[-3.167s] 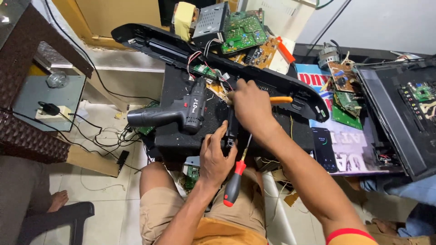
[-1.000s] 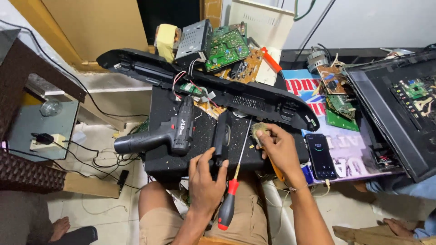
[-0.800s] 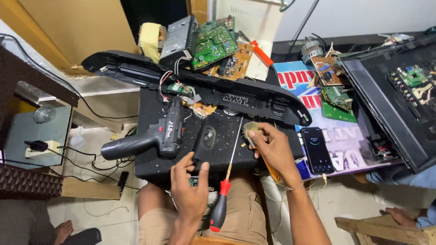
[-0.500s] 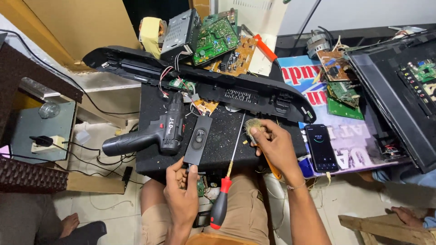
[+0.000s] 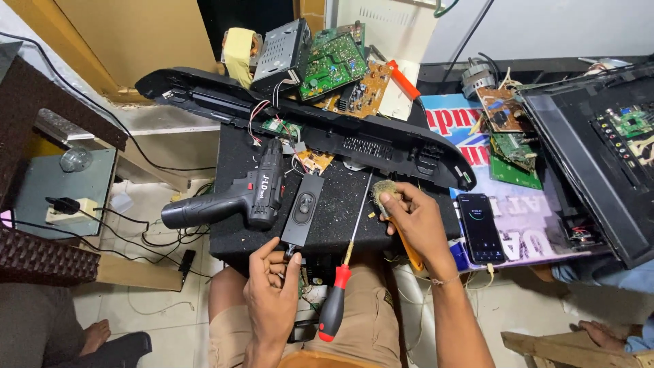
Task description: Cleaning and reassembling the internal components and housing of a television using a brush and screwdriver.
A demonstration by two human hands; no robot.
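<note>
Black foam mat (image 5: 340, 211); left hand (image 5: 272, 293) grips oblong plastic speaker (image 5: 302, 211); right hand (image 5: 415, 221) w/ brush (image 5: 385, 193).

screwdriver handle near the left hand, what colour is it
Red with a black grip, on the screwdriver; the head view shows it.

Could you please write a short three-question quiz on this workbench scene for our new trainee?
1. True or false: the left hand holds the oblong black speaker by its near end.
2. What lies between the two hands? A) screwdriver B) pliers C) phone
3. Fill in: the right hand holds a small ____ with an orange handle.

Key: 1 true; 2 A, the red-handled screwdriver; 3 brush.
</note>
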